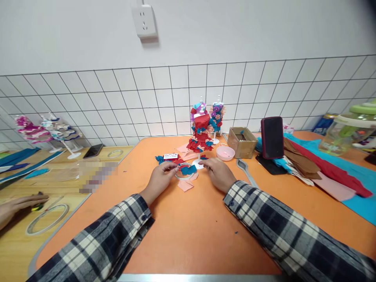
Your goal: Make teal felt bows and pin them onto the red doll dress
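Note:
In the head view a mini dress form [201, 133] stands upright, dressed in red crepe paper with blue and pink paper flowers. My right hand [219, 172] is closed, thumb and forefinger at the edge of its round white base [197, 164]. My left hand [162, 178] is pinched beside a roll of tape [183, 178]; whatever its fingertips hold is too small to make out. Over the roll lies a blue scrap of crepe paper [188, 170], and pink scraps [185, 185] lie just in front. A small red-and-white box [170, 157] sits behind my left hand.
Behind stand more dressed forms [217, 115]. A pink bowl [225, 153], cardboard box [242, 143], scissors-like grey tool [246, 171], propped phone [272, 138], crepe paper sheets [331, 164] and clear jug [337, 135] fill the right. Another person's hand [26, 203] rests at the wooden table, left.

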The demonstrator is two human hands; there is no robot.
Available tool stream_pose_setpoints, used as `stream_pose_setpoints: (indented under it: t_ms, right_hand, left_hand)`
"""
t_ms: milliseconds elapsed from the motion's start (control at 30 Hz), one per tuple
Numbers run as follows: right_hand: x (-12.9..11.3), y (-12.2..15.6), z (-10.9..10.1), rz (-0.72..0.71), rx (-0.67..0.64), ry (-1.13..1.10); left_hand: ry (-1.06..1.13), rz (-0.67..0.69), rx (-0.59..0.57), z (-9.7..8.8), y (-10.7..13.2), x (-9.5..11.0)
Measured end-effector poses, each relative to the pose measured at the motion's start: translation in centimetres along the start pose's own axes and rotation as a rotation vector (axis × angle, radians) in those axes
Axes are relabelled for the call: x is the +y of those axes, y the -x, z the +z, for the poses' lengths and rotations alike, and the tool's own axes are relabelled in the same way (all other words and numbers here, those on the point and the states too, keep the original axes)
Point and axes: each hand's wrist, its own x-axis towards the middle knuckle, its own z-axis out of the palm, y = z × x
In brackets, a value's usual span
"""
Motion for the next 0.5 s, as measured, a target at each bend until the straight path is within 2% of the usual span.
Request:
stream_pose_setpoints:
  t_ms: [67,133,167,233,333,500]
  right_hand:
    - [-0.2,0.1,-0.4,0.081,0.11,-0.09]
    - [-0.6,0.3,-0.9,0.14,0.13,-0.137]
    - [-0.8,0.5,-1.1,0.138,0.095,-0.158]
    - [-1.0,1.0,-1.4,0.112,-0.026,-0.218]
    - [-1.1,1.8,-1.3,0.133,-0.177,-0.372]
    - [-1.8,2.8,-1.0,0.216,-0.361,-0.683]
  left_hand:
    - [0.077,-0.036,-0.008,-0.3,0.5,0.9]
    - [0.158,-0.055,-0.08,-0.4,1.3,2.0]
    - [0.223,-0.073,-0.147,-0.3,1.7,2.6]
    - [0.516,-0.243,-0.316,-0.1,2.4,3.5]
    - [0.614,-0.369,-0.371,0.3,3.0,4.2]
    - [0.549,-0.401,-0.409,0.6,3.3,4.3]
